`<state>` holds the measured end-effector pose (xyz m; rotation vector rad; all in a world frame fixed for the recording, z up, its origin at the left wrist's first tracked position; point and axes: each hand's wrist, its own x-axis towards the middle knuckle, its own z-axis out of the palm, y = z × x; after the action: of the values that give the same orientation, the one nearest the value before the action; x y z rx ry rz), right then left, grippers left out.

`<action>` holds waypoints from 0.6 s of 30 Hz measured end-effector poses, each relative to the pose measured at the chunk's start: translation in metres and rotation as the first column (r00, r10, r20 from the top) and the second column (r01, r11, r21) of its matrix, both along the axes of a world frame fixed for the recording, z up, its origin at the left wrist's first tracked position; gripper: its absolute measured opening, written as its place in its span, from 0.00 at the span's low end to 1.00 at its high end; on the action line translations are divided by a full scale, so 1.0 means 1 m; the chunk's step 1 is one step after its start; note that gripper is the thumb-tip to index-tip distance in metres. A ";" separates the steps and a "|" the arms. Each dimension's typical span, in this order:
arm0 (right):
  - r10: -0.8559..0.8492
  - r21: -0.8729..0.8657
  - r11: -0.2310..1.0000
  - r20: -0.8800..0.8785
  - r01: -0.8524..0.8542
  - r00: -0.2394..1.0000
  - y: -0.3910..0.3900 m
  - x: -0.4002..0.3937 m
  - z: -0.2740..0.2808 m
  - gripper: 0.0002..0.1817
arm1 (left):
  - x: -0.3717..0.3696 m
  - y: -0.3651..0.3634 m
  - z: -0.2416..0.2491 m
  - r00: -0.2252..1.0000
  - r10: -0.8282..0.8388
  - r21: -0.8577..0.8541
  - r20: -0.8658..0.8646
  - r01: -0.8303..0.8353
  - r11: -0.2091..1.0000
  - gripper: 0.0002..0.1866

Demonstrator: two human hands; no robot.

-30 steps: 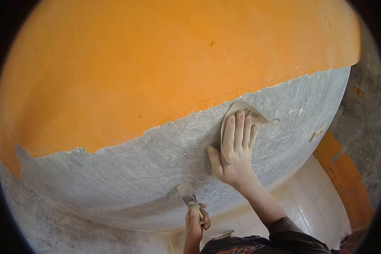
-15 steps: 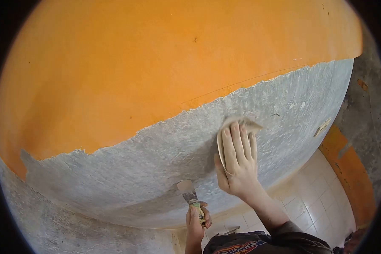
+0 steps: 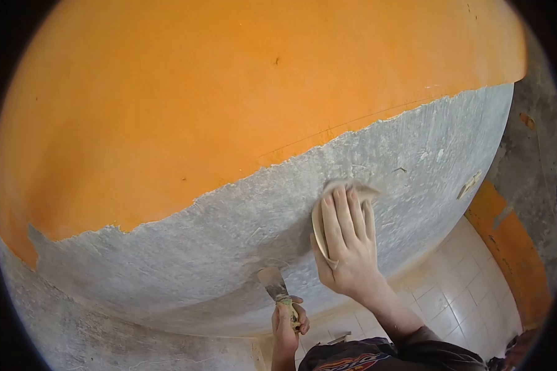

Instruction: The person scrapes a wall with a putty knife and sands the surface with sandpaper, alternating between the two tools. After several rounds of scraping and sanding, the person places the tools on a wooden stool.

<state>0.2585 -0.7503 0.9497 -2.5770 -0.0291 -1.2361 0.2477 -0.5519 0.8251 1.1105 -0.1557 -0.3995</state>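
My right hand (image 3: 353, 250) lies over a beige sheet of sandpaper (image 3: 319, 224), its fingers together and pressing the sheet against the grey, scraped part of the wall (image 3: 185, 260). The sheet's edges curl out past the fingertips and along the thumb side. Lower and to the left, my left hand (image 3: 284, 328) is wrapped around the handle of a putty knife (image 3: 273, 283). Its flat, stained blade points up and overlaps the wall's lower part in this view.
Orange paint (image 3: 229, 105) covers the upper wall, ending in a ragged edge above the grey strip. A pale tiled floor (image 3: 449, 297) lies below right. An orange band (image 3: 507, 253) borders rough grey concrete (image 3: 532, 161) at far right. Another grey wall (image 3: 93, 328) meets it lower left.
My right hand has slid slightly down and left across the wall with the sandpaper. My left hand keeps its hold on the putty knife, nearly still. The view has shifted a little.
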 end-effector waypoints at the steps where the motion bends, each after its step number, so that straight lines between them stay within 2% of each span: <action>1: -0.003 -0.010 1.000 0.039 0.003 0.999 -0.001 0.002 0.008 0.33 | -0.001 0.000 0.000 1.000 -0.002 -0.011 -0.004 0.002 1.000 0.26; 5: -0.005 -0.012 1.000 0.097 0.006 0.995 -0.002 0.006 0.020 0.34 | 0.000 0.001 0.000 1.000 -0.007 0.007 0.000 0.007 1.000 0.26; 10: 0.001 0.007 1.000 -0.031 -0.001 1.000 0.006 -0.003 -0.018 0.34 | 0.001 0.003 0.000 1.000 -0.015 0.005 0.003 0.015 1.000 0.26; 14: -0.017 -0.043 0.999 0.055 0.020 0.998 -0.008 0.001 0.025 0.33 | 0.000 0.002 0.000 1.000 -0.017 -0.002 -0.009 0.017 1.000 0.26; 18: -0.028 -0.060 0.998 0.074 0.033 0.997 -0.008 0.007 0.022 0.33 | 0.000 0.003 0.003 1.000 -0.023 -0.002 -0.006 0.023 1.000 0.26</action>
<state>0.2653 -0.7582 0.9715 -2.5920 -0.0434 -1.3603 0.2481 -0.5486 0.8282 1.1068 -0.1633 -0.4231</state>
